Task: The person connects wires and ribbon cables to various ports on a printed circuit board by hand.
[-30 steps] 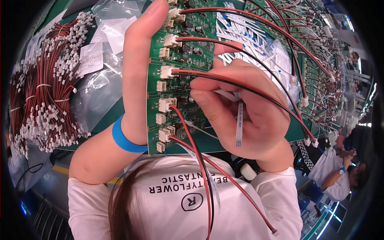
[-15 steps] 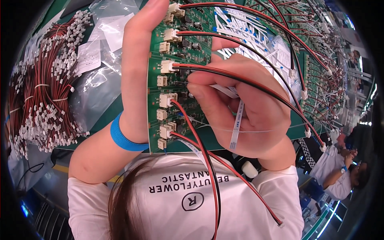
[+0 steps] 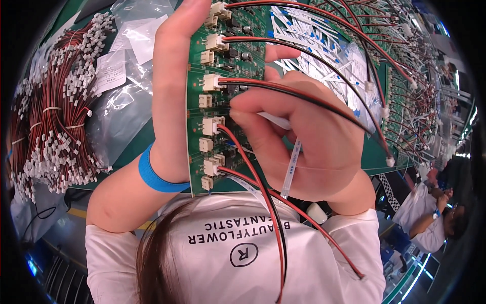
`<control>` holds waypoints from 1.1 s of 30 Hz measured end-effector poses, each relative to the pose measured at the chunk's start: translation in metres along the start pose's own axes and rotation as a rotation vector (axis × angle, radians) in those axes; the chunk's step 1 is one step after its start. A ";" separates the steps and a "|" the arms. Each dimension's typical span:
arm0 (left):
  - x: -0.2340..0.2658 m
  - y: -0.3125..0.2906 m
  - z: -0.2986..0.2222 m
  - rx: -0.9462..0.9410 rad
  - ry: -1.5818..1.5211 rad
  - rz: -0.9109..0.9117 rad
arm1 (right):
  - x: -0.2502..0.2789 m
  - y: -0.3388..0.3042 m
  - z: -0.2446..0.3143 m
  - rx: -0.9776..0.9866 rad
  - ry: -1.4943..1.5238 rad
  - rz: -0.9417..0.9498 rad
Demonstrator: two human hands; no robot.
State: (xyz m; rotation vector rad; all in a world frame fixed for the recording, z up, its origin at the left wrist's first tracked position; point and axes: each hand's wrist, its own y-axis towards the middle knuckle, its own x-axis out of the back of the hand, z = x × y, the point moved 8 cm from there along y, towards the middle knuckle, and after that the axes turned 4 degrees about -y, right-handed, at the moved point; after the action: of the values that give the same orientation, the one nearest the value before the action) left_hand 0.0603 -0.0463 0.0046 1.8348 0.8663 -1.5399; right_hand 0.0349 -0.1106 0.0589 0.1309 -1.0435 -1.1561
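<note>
My left hand [image 3: 172, 96] grips the left edge of a green circuit board [image 3: 223, 101] held upright close to the camera; a blue band [image 3: 154, 175] circles that wrist. White connectors [image 3: 211, 124] line the board's left side, several with red and black wire pairs [image 3: 263, 197] plugged in. My right hand [image 3: 304, 142] lies over the board's middle, fingertips pinching a flat white ribbon cable [image 3: 291, 167] against the board near the connectors. The cable's tail hangs below my fingers.
Bundles of red and black wires with white plugs [image 3: 50, 126] lie at the left beside clear plastic bags [image 3: 121, 91]. More white ribbon cables [image 3: 324, 55] and wired boards [image 3: 405, 86] cover the green mat at the upper right. Another person [image 3: 430, 213] sits at the right edge.
The board and both hands have drifted slightly down and left in view. My right fingers have pushed the ribbon cable closer to the board. Both grips stay the same.
</note>
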 end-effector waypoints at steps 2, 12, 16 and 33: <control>0.005 -0.002 0.001 0.001 0.089 -0.064 | 0.001 0.000 0.000 -0.019 -0.002 0.026; -0.004 0.003 0.007 0.011 0.044 -0.042 | 0.005 -0.001 0.000 -0.022 -0.053 -0.040; 0.001 0.001 0.004 0.030 0.027 -0.001 | 0.004 -0.003 -0.001 -0.018 -0.098 -0.057; 0.006 0.000 0.002 -0.027 0.146 -0.115 | -0.004 -0.005 -0.007 -0.034 -0.116 0.017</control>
State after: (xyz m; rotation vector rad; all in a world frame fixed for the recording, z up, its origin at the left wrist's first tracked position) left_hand 0.0601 -0.0474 -0.0019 1.9256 1.0719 -1.4689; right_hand 0.0366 -0.1129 0.0493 0.0286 -1.1245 -1.1764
